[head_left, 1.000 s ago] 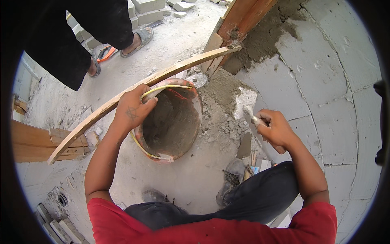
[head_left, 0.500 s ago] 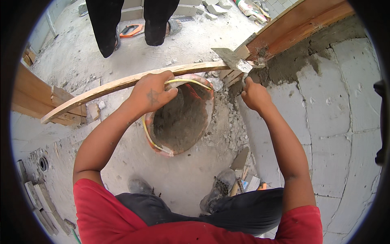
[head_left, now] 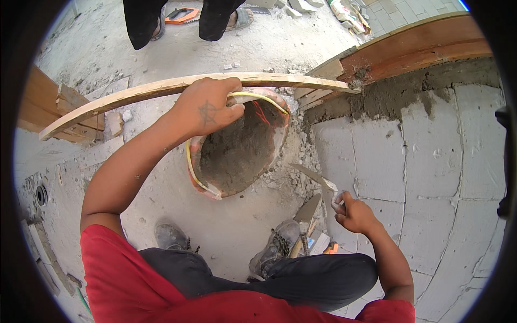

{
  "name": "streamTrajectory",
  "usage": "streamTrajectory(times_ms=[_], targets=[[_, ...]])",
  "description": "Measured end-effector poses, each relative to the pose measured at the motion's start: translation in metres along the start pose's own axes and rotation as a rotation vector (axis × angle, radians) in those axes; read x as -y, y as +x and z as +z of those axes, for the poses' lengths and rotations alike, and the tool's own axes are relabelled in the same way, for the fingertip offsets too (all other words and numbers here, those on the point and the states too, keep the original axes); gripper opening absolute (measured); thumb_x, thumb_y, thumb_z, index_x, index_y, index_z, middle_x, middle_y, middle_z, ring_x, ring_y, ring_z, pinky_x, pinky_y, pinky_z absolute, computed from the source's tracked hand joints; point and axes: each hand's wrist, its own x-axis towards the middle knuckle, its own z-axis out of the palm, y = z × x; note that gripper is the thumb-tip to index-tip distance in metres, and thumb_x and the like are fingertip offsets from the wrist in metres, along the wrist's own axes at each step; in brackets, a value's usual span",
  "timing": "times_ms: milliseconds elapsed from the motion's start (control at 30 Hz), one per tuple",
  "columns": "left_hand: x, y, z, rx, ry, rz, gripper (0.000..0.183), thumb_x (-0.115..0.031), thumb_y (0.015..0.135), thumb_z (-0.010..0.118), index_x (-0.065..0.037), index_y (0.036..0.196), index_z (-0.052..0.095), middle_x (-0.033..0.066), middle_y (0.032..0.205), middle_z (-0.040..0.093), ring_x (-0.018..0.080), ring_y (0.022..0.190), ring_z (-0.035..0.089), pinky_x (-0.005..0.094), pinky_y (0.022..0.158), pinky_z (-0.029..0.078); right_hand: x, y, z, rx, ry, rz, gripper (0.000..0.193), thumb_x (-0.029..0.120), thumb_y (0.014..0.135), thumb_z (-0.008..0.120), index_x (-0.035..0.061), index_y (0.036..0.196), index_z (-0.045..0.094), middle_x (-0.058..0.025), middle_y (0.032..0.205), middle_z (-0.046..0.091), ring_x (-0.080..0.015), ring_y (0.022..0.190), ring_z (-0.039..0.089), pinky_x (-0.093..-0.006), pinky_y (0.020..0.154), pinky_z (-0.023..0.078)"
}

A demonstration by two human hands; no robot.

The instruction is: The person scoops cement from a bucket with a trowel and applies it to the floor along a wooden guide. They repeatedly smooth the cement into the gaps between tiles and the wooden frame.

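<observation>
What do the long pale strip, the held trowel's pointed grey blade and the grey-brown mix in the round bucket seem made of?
Pale strip: wood, unpainted, from its tan colour and rough edge. Grey blade: probably dulled steel, being thin and flat. Grey-brown mix: likely cement mortar, matt and pasty.

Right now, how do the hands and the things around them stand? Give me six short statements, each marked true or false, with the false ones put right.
1. The right hand holds a grey metal-bladed trowel. True.
2. Grey mortar-like mix lies in the round, yellow-handled bucket. True.
3. The trowel's blade is buried in that mix. False: it is outside the bucket, to its right.
4. The left hand rests on the person's knee. False: the left hand is at the bucket's far left rim, overlapping the long, pale wooden strip in this view.
5. An orange-handled handsaw lies near another person's feet. True.
6. The person wears a blue shirt. False: the short-sleeved shirt is red.
</observation>
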Motion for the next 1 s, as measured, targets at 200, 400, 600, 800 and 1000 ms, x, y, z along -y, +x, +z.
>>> streamTrajectory(times_ms=[200, 400, 600, 800, 1000], targets=[[0.003, 0.004, 0.000, 0.061, -0.009, 0.008, 0.042, -0.033, 0.083, 0.063, -0.004, 0.113, 0.066, 0.0203, 0.091, 0.070, 0.0346, 0.088, 0.068, 0.0440, 0.082, 0.051, 0.010, 0.007, -0.068, -0.319, 0.777, -0.139, 0.024, 0.002, 0.088, 0.062, 0.0041, 0.111, 0.053, 0.0013, 0.073, 0.051, -0.0091, 0.068, 0.051, -0.0248, 0.064, 0.045], [0.005, 0.000, 0.000, 0.033, -0.069, 0.038, 0.041, -0.031, 0.081, 0.062, -0.003, 0.112, 0.066, 0.0208, 0.091, 0.070, 0.0357, 0.091, 0.066, 0.0453, 0.083, 0.051, 0.030, 0.073, -0.132, -0.533, 0.631, 0.099, 0.025, 0.030, 0.100, 0.056, 0.0072, 0.089, 0.055, -0.0021, 0.065, 0.055, -0.0097, 0.055, 0.049, -0.0266, 0.051, 0.041], [0.003, -0.001, 0.000, 0.024, -0.067, 0.036, 0.040, -0.029, 0.080, 0.063, -0.001, 0.108, 0.067, 0.0211, 0.095, 0.071, 0.0372, 0.097, 0.067, 0.0452, 0.086, 0.052, 0.043, 0.072, -0.180, -0.484, 0.639, 0.041, 0.028, 0.036, 0.102, 0.054, 0.0098, 0.091, 0.056, -0.0029, 0.065, 0.058, -0.0112, 0.051, 0.054, -0.0272, 0.045, 0.045], [-0.001, -0.002, -0.003, 0.016, -0.061, 0.028, 0.040, -0.029, 0.081, 0.064, -0.002, 0.110, 0.067, 0.0215, 0.097, 0.070, 0.0368, 0.100, 0.067, 0.0445, 0.089, 0.052, 0.083, 0.161, -0.201, -0.461, 0.304, 0.032, 0.030, 0.030, 0.102, 0.054, 0.0025, 0.105, 0.066, -0.0051, 0.069, 0.059, -0.0119, 0.056, 0.053, -0.0288, 0.050, 0.046], [0.004, -0.002, 0.002, 0.011, -0.043, 0.045, 0.038, -0.030, 0.083, 0.062, -0.002, 0.109, 0.065, 0.0220, 0.093, 0.070, 0.0370, 0.094, 0.066, 0.0469, 0.084, 0.050, 0.098, 0.162, -0.211, -0.284, -0.123, 0.014, 0.034, 0.021, 0.100, 0.055, 0.0066, 0.128, 0.068, -0.0058, 0.066, 0.058, -0.0114, 0.053, 0.050, -0.0319, 0.050, 0.047]])
